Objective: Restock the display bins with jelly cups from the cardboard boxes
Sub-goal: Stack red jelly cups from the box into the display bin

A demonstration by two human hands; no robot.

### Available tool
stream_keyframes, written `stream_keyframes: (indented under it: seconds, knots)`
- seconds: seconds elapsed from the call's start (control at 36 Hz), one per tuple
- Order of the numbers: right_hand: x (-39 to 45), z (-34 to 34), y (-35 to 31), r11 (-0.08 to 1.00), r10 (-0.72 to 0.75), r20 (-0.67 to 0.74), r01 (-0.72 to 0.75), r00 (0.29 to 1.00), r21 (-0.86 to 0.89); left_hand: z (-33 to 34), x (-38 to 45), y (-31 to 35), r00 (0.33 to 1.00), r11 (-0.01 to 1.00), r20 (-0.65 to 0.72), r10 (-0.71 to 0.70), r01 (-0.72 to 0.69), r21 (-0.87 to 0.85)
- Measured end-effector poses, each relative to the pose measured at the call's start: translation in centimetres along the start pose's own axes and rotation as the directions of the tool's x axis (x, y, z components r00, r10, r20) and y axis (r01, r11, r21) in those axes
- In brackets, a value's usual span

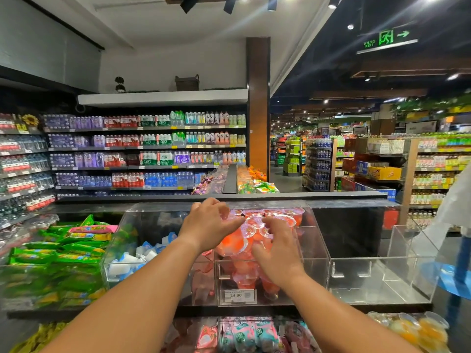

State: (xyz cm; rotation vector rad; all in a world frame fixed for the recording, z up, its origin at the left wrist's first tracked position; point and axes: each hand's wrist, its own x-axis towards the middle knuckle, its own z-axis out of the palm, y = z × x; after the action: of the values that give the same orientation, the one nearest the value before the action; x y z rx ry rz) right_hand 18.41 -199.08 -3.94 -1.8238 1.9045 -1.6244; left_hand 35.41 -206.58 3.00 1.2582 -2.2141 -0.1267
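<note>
Both hands' fingers (pixel 274 226) on jelly cups (pixel 239 240) in bin (pixel 316 253)

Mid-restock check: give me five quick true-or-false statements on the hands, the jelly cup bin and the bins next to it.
1. Both hands are at the red jelly cups in the middle bin. True: left hand and right hand both rest on the pile.
2. The bin to the right is full of cups. False: it shows no product inside.
3. The price tag reads 14.90. True.
4. The bin to the left holds red cups. False: it holds blue and white items.
5. A cardboard box sits between the hands. False: only jelly cups lie there.
</note>
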Motion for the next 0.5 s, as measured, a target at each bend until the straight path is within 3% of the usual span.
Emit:
stream_keyframes:
  seconds: [0.11, 0.28, 0.39, 0.5]
  knots:
    - [-0.2, 0.5, -2.0, 0.994, -0.101, 0.159, 0.105, 0.982, -0.017, -0.3, 0.3, 1.1, 1.000, 0.997, -0.028, 0.006, -0.008, -0.077]
    - [1.3, 0.9, -4.0, 0.997, -0.008, 0.107, 0.016, 0.994, -0.073, -1.1, 0.9, 2.1, 0.997, 0.997, -0.068, 0.040, -0.044, -0.056]
    - [3.4, 0.3, -5.2, 0.998, 0.054, 0.037, -0.054, 0.998, 0.013, -2.3, 1.1, 1.4, 0.995, 0.998, -0.095, 0.001, -0.007, -0.061]
    - [7.1, -0.7, -5.5, 0.972, 0.226, -0.017, -0.225, 0.974, 0.063, -3.1, 0.9, -1.0, 0.988, 0.995, -0.130, -0.084, 0.075, -0.071]
